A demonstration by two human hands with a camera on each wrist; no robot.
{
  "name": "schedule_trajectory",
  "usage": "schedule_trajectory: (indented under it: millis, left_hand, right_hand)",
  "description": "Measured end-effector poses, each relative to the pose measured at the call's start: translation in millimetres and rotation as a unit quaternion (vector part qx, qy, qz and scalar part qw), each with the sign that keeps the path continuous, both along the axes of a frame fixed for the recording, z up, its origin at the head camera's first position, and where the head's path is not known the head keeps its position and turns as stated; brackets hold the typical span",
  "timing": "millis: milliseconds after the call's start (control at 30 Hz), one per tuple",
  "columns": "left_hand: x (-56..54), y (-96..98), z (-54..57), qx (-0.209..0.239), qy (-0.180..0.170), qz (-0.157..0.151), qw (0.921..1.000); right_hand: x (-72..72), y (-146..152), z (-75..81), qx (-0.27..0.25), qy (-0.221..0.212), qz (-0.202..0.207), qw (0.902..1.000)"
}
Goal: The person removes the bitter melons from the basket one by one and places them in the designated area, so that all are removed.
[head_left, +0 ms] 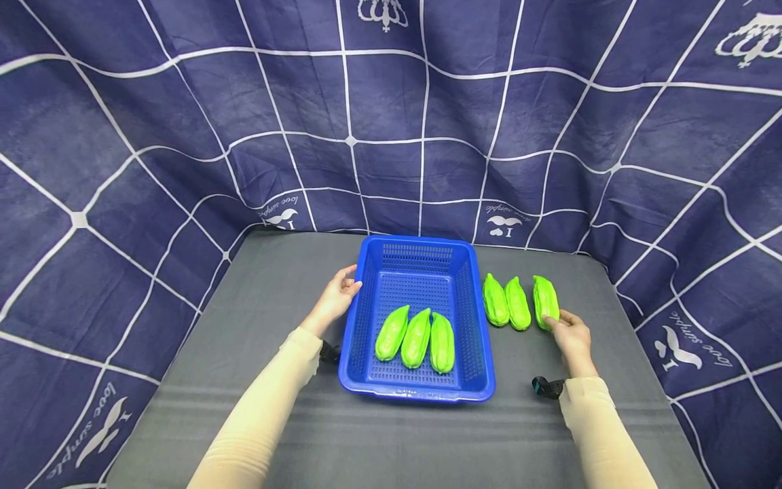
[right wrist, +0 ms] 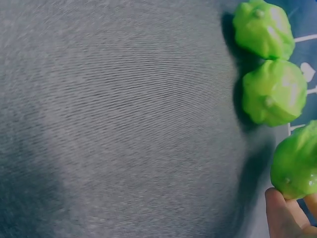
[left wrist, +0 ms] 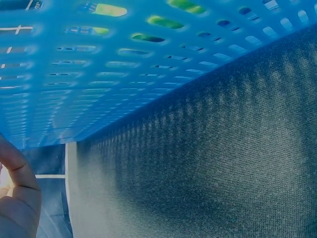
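Note:
My right hand (head_left: 572, 337) pinches the near end of a bright green, ridged bitter melon (head_left: 546, 302). In the right wrist view, the thumb and a finger are against the lower end of this bitter melon (right wrist: 297, 166). Two more bitter melons, one (head_left: 495, 300) beside the other (head_left: 517, 304), lie just to its left. My left hand (head_left: 334, 297) is at the left outer side of a blue plastic basket (head_left: 421, 394), fingertips right at the rim and loosely bent. Inside the basket, three bitter melons (head_left: 417, 339) lie side by side toward the near end.
The basket stands on a grey table (head_left: 256, 285), its slotted wall (left wrist: 99, 94) filling the upper left wrist view. A dark blue curtain (head_left: 391, 102) with white lines encloses the table at the back and both sides.

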State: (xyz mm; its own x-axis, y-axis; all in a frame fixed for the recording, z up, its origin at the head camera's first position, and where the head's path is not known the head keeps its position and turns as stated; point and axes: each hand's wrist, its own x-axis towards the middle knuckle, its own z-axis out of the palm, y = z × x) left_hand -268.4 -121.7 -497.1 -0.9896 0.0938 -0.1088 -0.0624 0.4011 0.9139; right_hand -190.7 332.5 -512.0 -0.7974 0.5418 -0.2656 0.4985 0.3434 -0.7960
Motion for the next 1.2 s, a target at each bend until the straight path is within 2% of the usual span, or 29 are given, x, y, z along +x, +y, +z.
schedule_trajectory:
  millis: [233,567,800,967,1200]
  left_hand:
    - [1.4,0.2,0.4,-0.005,-0.01,0.001,0.9999]
    - [2.5,0.6,0.7,-0.004,-0.016,0.005,0.9998]
    - [2.7,0.6,-0.2,-0.011,-0.012,0.002,0.9999]
    - [1.0,1.0,0.7,-0.004,-0.005,0.002,1.0]
    - [-0.1,0.9,1.4,-0.012,-0.002,0.003,0.9999]
  right_hand:
    - [4.2,0,-12.7,0.006,-0.017,0.017,0.9997]
    - [8.3,-5,-17.9,0.039,-0.013,0.017,0.999]
    - [7.9,-6,-18.7,0.041,-0.014,0.014,0.999]
    - [6.3,-7,-8.2,0.065,0.006,0.011,0.9978]
    - [1.1,-15,20.3,0.076,0.043,0.02,0.996]
